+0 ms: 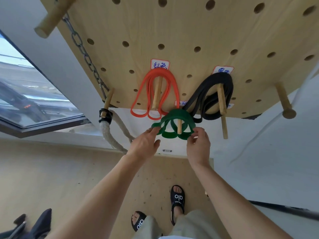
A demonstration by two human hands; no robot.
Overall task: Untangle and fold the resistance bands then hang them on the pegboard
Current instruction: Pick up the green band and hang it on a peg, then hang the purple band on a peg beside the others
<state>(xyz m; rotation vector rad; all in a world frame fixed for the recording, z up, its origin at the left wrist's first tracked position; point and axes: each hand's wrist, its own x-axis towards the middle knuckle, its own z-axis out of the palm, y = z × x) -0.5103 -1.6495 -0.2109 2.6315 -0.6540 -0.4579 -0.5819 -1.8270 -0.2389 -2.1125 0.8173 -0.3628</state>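
Note:
A folded green resistance band (174, 116) hangs over a short wooden peg (179, 126) at the lower edge of the wooden pegboard (189, 28). My left hand (145, 144) pinches the band's left loops with its fingertips. My right hand (198, 144) pinches the band's lower right loops between thumb and fingers. An orange band (170, 80) hangs folded on the peg up and to the left, under a white label. A black band (214, 80) hangs folded on the peg to the right, also under a label.
A metal chain (81, 47) and a thick rope (107, 133) hang at the pegboard's left edge. Bare pegs stick out at top left (51, 16) and far right (284, 102). A window (25, 90) lies to the left. My sandalled feet (177, 202) stand on the wooden floor.

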